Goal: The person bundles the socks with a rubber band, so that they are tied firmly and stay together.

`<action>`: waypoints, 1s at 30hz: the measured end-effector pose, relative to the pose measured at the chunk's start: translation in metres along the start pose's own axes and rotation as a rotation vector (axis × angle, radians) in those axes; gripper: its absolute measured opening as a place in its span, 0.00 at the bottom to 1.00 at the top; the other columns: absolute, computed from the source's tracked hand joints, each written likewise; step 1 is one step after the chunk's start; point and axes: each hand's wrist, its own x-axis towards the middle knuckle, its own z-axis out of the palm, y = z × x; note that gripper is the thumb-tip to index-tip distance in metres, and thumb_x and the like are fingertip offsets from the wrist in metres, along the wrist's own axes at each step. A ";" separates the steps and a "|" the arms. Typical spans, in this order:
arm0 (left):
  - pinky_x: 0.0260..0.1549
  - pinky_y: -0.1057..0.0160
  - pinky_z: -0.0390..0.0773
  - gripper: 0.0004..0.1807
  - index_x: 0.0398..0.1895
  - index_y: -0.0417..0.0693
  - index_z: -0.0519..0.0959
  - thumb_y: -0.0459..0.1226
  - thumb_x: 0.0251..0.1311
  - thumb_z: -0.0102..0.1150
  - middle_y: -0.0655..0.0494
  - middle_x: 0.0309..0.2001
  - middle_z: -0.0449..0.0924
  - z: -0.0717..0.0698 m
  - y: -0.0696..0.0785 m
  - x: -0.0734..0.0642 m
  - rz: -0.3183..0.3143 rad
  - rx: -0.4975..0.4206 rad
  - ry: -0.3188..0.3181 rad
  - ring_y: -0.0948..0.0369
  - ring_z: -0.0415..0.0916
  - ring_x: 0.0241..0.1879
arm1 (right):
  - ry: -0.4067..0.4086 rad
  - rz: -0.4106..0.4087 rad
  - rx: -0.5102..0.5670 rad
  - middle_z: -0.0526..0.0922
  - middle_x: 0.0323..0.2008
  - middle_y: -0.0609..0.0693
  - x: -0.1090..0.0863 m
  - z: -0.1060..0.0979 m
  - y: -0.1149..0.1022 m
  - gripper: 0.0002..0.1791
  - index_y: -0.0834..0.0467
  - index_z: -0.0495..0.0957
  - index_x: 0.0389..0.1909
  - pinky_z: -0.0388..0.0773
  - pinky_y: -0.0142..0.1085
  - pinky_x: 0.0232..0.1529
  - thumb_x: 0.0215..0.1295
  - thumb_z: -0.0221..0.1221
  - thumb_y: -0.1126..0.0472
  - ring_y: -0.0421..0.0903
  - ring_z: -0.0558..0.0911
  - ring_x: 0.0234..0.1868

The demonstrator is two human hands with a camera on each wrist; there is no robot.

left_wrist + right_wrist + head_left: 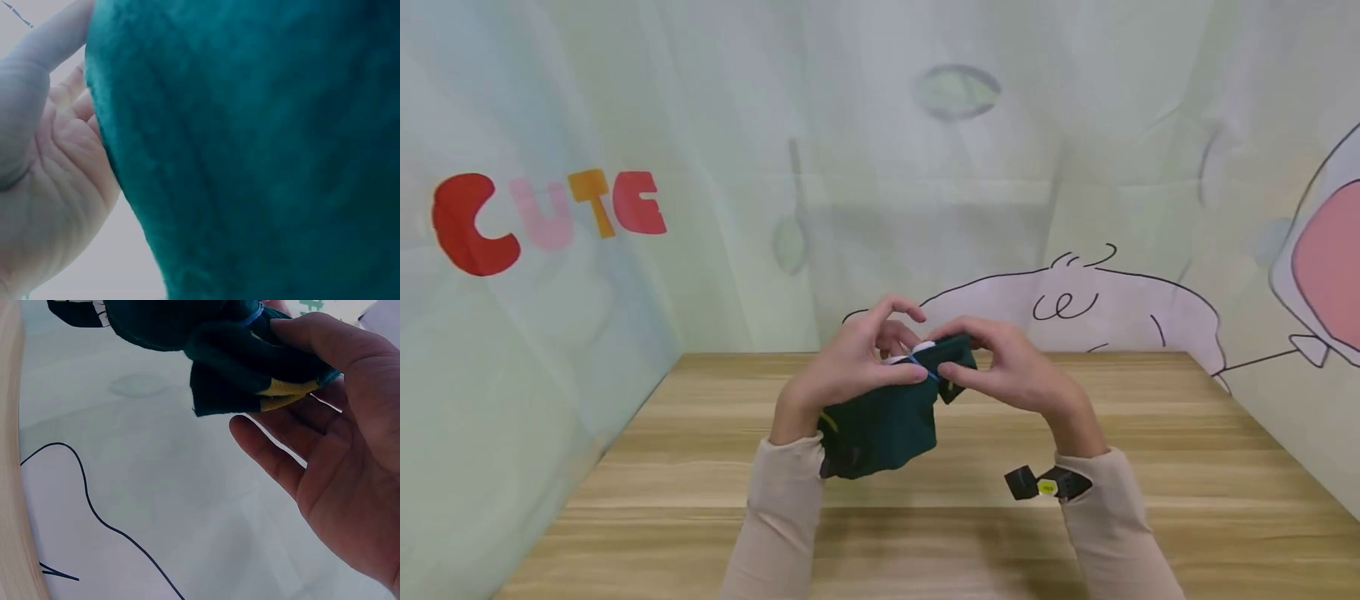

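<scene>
A dark green, soft cloth bundle point(887, 429), full and rounded below, is held up above the table. A thin blue band point(922, 366) crosses its narrow neck. My left hand point(842, 362) grips the bundle near that neck, thumb along the front, forefinger raised and bent; the other fingers are partly hidden. In the left wrist view the green cloth point(250, 150) fills most of the picture. My right hand point(1011, 367) pinches the gathered end between thumb and fingers. Yellow trim point(290, 387) shows on that end in the right wrist view. Something white point(925, 345) peeks out behind the neck.
Below the hands lies a wood-grain table point(700, 500). A printed curtain point(737, 208) with coloured letters and line drawings stands behind and beside it. A black strap with a small camera point(1037, 483) sits at the right wrist.
</scene>
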 end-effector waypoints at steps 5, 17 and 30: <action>0.44 0.56 0.81 0.29 0.59 0.52 0.69 0.35 0.57 0.73 0.54 0.44 0.83 -0.001 -0.001 -0.001 -0.020 -0.022 0.007 0.59 0.83 0.36 | 0.011 0.003 -0.006 0.84 0.45 0.44 -0.002 -0.004 0.001 0.10 0.54 0.79 0.47 0.72 0.49 0.59 0.66 0.65 0.65 0.43 0.81 0.48; 0.48 0.54 0.80 0.42 0.71 0.55 0.60 0.32 0.57 0.72 0.49 0.47 0.82 -0.010 -0.008 -0.005 -0.088 -0.143 -0.133 0.54 0.84 0.42 | 0.113 0.078 0.033 0.81 0.35 0.51 -0.019 -0.028 0.007 0.11 0.59 0.75 0.49 0.83 0.38 0.38 0.68 0.62 0.68 0.49 0.82 0.32; 0.51 0.52 0.72 0.44 0.73 0.62 0.61 0.42 0.55 0.75 0.54 0.58 0.74 -0.027 -0.015 -0.023 -0.205 0.082 -0.192 0.56 0.73 0.56 | 0.207 0.092 -0.009 0.79 0.33 0.53 -0.031 -0.043 0.013 0.08 0.63 0.75 0.46 0.81 0.35 0.33 0.69 0.60 0.70 0.48 0.79 0.30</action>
